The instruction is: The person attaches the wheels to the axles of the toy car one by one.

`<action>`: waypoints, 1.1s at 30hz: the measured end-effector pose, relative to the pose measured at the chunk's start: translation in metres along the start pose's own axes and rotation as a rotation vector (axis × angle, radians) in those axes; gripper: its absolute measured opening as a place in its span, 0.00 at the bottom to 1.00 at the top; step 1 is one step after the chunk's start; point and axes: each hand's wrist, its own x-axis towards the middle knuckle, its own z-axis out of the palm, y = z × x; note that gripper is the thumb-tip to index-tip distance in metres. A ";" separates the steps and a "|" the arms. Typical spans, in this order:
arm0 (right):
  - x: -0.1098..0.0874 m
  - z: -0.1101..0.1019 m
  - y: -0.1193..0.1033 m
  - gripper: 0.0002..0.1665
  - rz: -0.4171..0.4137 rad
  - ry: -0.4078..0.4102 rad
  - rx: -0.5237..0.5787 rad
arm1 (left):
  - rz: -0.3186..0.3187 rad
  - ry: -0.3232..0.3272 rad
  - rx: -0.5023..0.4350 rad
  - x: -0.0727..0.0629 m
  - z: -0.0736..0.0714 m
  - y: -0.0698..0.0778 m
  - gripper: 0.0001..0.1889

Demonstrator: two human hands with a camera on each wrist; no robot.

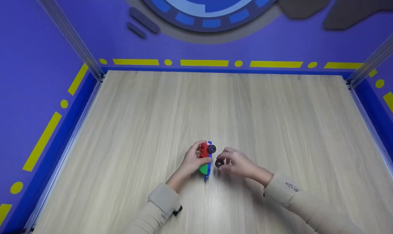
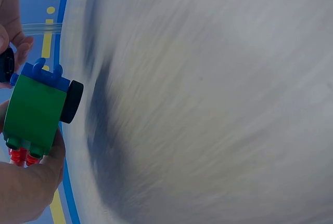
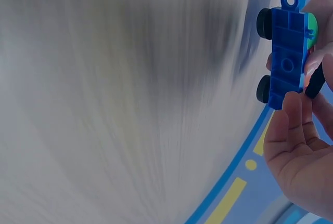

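My left hand [image 1: 190, 161] holds a toy building-block vehicle [image 1: 210, 159] on its side, fingers round its red bricks. The vehicle has a blue wheeled base [image 3: 287, 52], a rounded green brick [image 2: 35, 114] and a hook at one end. One black wheel [image 1: 212, 149] faces up near the far end. Two more wheels show on the opposite side in the right wrist view. A bare blue peg [image 3: 310, 33] stands out beside the green brick. Close to the vehicle's right, my right hand [image 1: 240, 164] pinches a loose black wheel [image 1: 219, 163] between thumb and fingers, apart from the base.
Both hands are over the near middle of a light wood-grain table [image 1: 144, 123]. Blue panels with yellow dashes [image 1: 204, 63] wall in the back and sides. Metal posts stand at the back corners.
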 end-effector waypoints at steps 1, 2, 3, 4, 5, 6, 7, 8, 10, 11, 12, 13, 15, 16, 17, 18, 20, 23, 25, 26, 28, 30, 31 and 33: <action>0.000 0.001 0.000 0.17 -0.004 0.000 0.000 | -0.003 -0.001 -0.004 0.000 0.000 0.001 0.33; 0.000 0.001 -0.001 0.17 -0.008 0.000 -0.002 | -0.002 0.000 -0.006 -0.003 -0.001 0.006 0.33; 0.000 0.002 -0.001 0.17 -0.010 -0.002 -0.005 | -0.004 0.001 -0.011 -0.006 -0.001 0.011 0.32; 0.000 0.002 -0.002 0.17 -0.011 -0.004 -0.003 | -0.004 0.002 -0.016 -0.009 -0.002 0.015 0.32; 0.000 0.003 -0.002 0.17 -0.013 -0.005 -0.002 | -0.008 0.004 -0.019 -0.009 -0.002 0.016 0.32; 0.000 0.003 -0.003 0.17 -0.015 -0.006 -0.003 | -0.011 0.007 -0.021 -0.010 -0.002 0.016 0.32; 0.000 0.004 -0.003 0.18 -0.017 -0.005 -0.003 | -0.014 0.011 -0.021 -0.010 -0.001 0.015 0.32; 0.000 0.004 -0.004 0.18 -0.022 -0.004 -0.004 | -0.010 0.015 -0.021 -0.009 -0.001 0.014 0.31; 0.000 0.006 -0.005 0.18 -0.029 -0.001 0.001 | -0.010 0.017 -0.025 -0.004 0.000 0.004 0.32; -0.001 0.006 -0.005 0.18 -0.033 0.003 -0.001 | -0.010 0.017 -0.027 -0.001 0.001 -0.001 0.32; -0.001 0.007 -0.005 0.18 -0.039 0.005 -0.006 | -0.007 0.015 -0.034 0.000 0.001 -0.001 0.32; -0.001 0.008 -0.006 0.18 -0.045 0.007 -0.009 | -0.007 0.012 -0.040 0.000 0.001 -0.001 0.32; -0.001 0.009 -0.007 0.18 -0.046 0.007 -0.012 | -0.011 0.006 -0.059 -0.001 0.000 0.001 0.32; -0.001 0.009 -0.007 0.18 -0.046 0.009 -0.014 | -0.018 0.004 -0.068 -0.002 -0.001 0.002 0.32; -0.001 0.010 -0.007 0.18 -0.046 0.009 -0.017 | -0.020 0.004 -0.073 -0.004 -0.001 0.006 0.32; -0.001 0.011 -0.007 0.18 -0.045 0.008 -0.017 | -0.025 0.004 -0.076 -0.006 -0.002 0.009 0.32; -0.002 0.012 -0.008 0.18 -0.039 0.006 -0.017 | -0.033 0.006 -0.074 -0.011 -0.003 0.017 0.32; -0.002 0.014 -0.008 0.18 -0.035 0.009 -0.017 | -0.040 0.013 -0.055 -0.017 -0.004 0.028 0.31; -0.002 0.015 -0.008 0.18 -0.031 0.014 -0.011 | -0.041 0.015 -0.051 -0.019 -0.004 0.030 0.31; -0.002 0.016 -0.008 0.18 -0.028 0.018 -0.005 | -0.041 0.015 -0.051 -0.018 -0.004 0.029 0.31; -0.003 0.016 -0.008 0.19 -0.025 0.027 0.008 | -0.036 0.012 -0.058 -0.016 -0.003 0.026 0.31; -0.003 0.017 -0.008 0.19 -0.024 0.036 0.020 | -0.033 0.011 -0.066 -0.012 -0.003 0.019 0.31; -0.004 0.018 -0.009 0.19 -0.027 0.041 0.024 | -0.031 0.011 -0.068 -0.009 -0.002 0.015 0.31; -0.004 0.019 -0.009 0.19 -0.034 0.053 0.036 | -0.028 0.013 -0.069 -0.004 -0.001 0.007 0.32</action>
